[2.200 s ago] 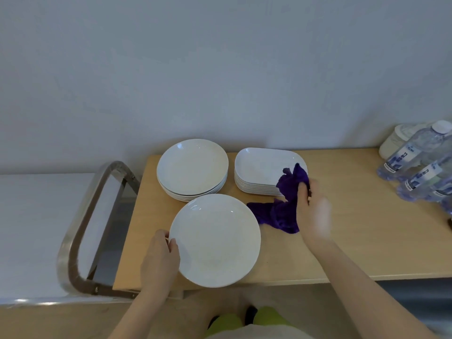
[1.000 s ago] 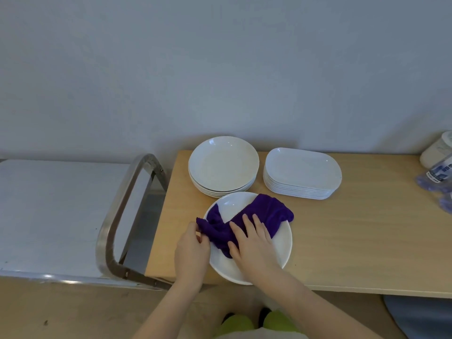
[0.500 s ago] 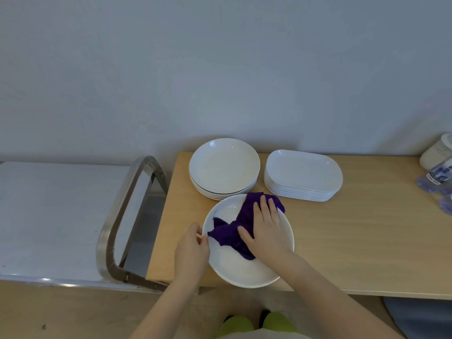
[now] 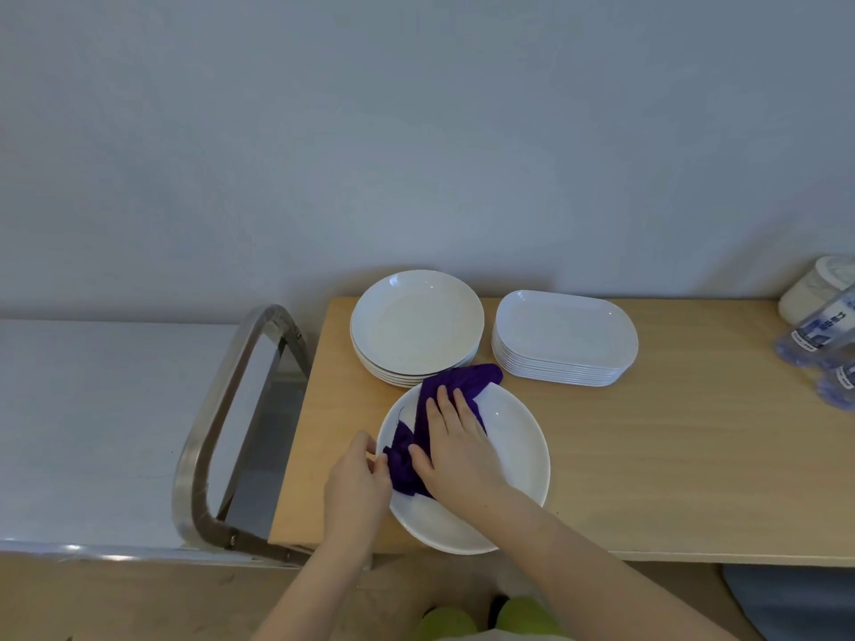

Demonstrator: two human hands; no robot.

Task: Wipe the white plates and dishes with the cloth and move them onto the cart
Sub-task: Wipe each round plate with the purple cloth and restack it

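— Plate (image 4: 504,460): white, round, flat on the wooden worktop (image 4: 671,455), near edge jutting slightly past the worktop's front. Lies directly under both hands.

— And the right hand (image 4: 455,448)?

— Spread flat, fingers straight, pressing the purple cloth (image 4: 455,379) down onto the plate's inner surface. Cloth trails from beyond the fingertips, over the plate's far rim, back to a bunched end by the thumb.

— Left hand (image 4: 354,483)?

— Just left of the right hand, at the plate's left rim. Fingers curled there, thumb and forefinger pinching the rim beside the cloth's bunched end.

— Anything beyond the fingertips?

— Stack of round plates (image 4: 416,323) straight past the right hand, cloth's far end touching or nearly touching its front edge; cannot tell which. Stack of oblong dishes (image 4: 564,337) further right of that, apart from the cloth.

— Cart?

— Steel cart (image 4: 106,432) left of the left hand, tubular handle (image 4: 208,427) standing just beside the worktop's left end.

— Far right?

— Water bottles (image 4: 819,333) and a white jar (image 4: 814,286) at the worktop's far right, well apart from both hands.
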